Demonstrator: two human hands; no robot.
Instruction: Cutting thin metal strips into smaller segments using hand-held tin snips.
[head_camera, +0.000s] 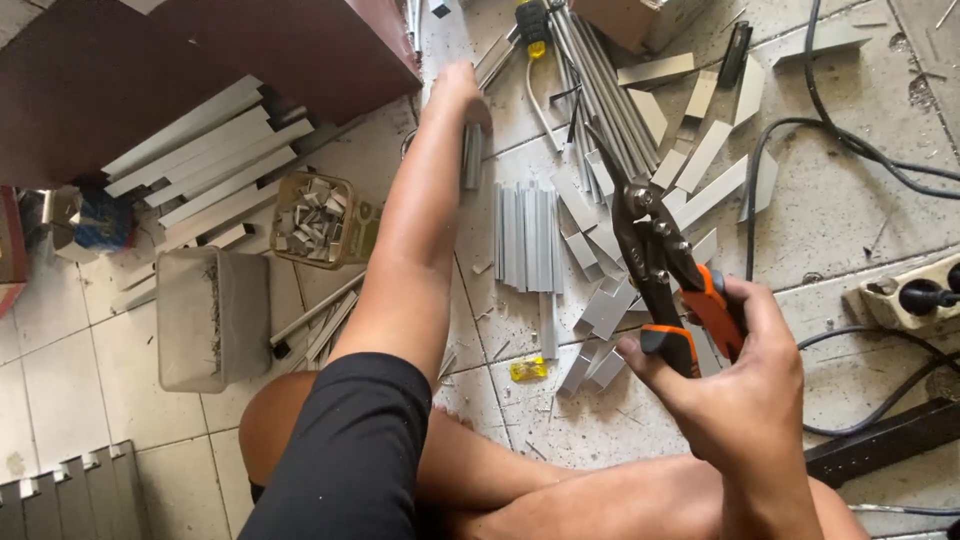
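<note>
Nearest, right hand (745, 385) grips orange-handled snips (665, 265), blades up. Left hand (455, 92) reaches far, fingers closed around a grey metal strip (472, 155) on the floor (850, 210).

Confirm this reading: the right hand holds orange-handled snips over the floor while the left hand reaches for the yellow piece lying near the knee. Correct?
Not quite. The head view shows the right hand holding the orange-handled snips, but the left hand is stretched far forward, gripping a grey metal strip. The yellow piece lies untouched.

Grey tub (213, 318) w/ box of offcuts (312, 218) behind, power strip (912, 296) far right, yellow scrap (528, 369) on floor.
</note>
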